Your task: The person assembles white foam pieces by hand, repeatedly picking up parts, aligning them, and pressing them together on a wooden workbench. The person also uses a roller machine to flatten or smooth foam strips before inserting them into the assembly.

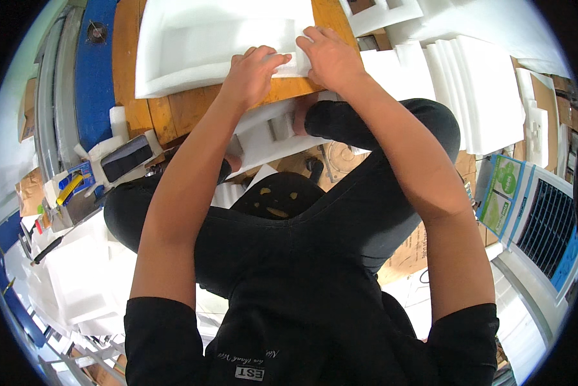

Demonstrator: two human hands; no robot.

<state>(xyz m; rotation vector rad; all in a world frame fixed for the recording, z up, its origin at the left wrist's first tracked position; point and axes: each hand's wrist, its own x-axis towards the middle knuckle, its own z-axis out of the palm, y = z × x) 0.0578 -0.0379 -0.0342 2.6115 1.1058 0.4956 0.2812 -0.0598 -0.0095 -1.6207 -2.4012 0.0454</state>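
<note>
A white foam tray (pixel 231 42) with a raised rim and a sunken middle lies on the wooden tabletop (pixel 167 119) before me. My left hand (pixel 253 72) has its fingers bent over the tray's near rim, the thumb pointing to the right. Close beside it, my right hand (pixel 333 59) grips the same rim near its right corner, fingers curled. Between the two hands a short stretch of white foam shows. The fingertips on the foam are partly hidden.
Left of my knee are a dark phone-like block (pixel 127 158), a yellow utility knife (pixel 69 192) and a black-handled tool (pixel 47 250). White foam sheets (pixel 479 90) stack at right, above a white grilled unit (pixel 543 222). More foam (pixel 263 143) lies below the table edge.
</note>
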